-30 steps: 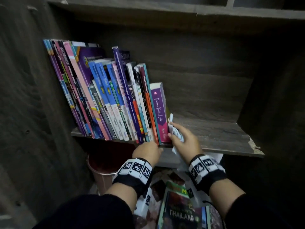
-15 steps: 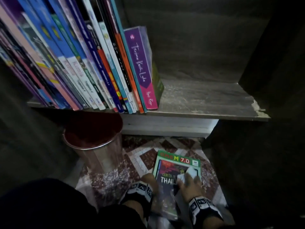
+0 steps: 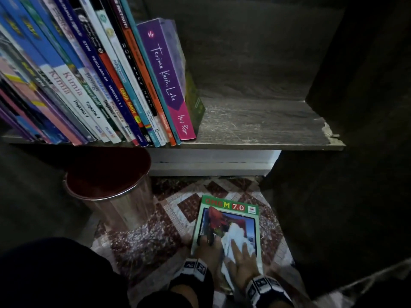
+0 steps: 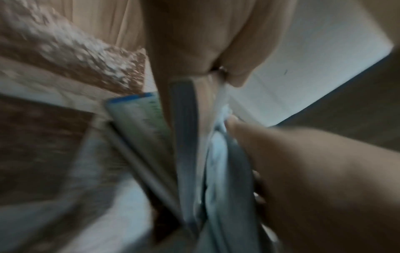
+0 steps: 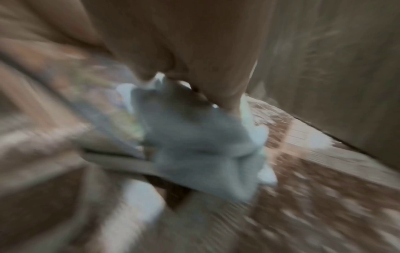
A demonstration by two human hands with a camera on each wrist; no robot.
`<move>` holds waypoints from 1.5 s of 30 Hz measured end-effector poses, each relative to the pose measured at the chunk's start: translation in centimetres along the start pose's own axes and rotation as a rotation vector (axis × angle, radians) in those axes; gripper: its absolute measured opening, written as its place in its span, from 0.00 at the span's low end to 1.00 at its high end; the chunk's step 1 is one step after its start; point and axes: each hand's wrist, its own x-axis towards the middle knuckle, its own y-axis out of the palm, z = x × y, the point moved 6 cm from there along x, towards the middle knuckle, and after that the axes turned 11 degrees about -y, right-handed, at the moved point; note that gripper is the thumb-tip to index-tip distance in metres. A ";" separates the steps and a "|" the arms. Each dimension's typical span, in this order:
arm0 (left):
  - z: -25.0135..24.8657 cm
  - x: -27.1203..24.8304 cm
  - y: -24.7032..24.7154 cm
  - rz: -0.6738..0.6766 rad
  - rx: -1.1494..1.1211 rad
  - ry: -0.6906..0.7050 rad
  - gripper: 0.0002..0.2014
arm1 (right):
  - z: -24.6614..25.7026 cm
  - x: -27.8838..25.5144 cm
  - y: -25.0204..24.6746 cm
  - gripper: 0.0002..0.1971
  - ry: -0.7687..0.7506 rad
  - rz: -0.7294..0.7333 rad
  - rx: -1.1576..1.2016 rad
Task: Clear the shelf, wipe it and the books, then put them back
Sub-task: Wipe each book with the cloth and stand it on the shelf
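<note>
Lower centre of frame: green-covered book [image 3: 229, 221] flat on tiled floor [image 3: 142, 241], long axis running away from both hands. Left hand [image 3: 208, 250] grips its near-left edge; right hand [image 3: 243, 257], fingers spread flat, presses white cloth [image 3: 233, 238] onto the cover.

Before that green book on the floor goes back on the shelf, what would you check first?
1. Cloth on the green book cover under the right hand: ok.
2. Left hand steadying the book: ok.
3. Cover wiped all over: cannot tell.
4. Free shelf space right of the purple book: ok.
5. Shelf wiped: cannot tell.
6. Shelved books standing straight: not ok, they lean.
</note>
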 end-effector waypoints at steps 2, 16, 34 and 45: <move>-1.4 -0.8 0.2 -0.029 -0.035 0.102 0.26 | 1.3 -0.3 -0.4 0.72 -0.053 -0.060 0.111; -8.1 -12.3 -7.5 -0.029 -0.339 0.509 0.08 | 15.0 -8.9 -8.2 0.23 -0.473 -0.585 0.353; -8.6 -25.9 -12.3 -0.035 -0.169 0.843 0.15 | 20.4 -18.7 -17.8 0.28 -0.720 -0.588 1.259; -7.7 -24.6 -16.2 0.353 -1.011 0.681 0.20 | 19.1 -18.7 -20.5 0.27 -0.770 -0.757 1.295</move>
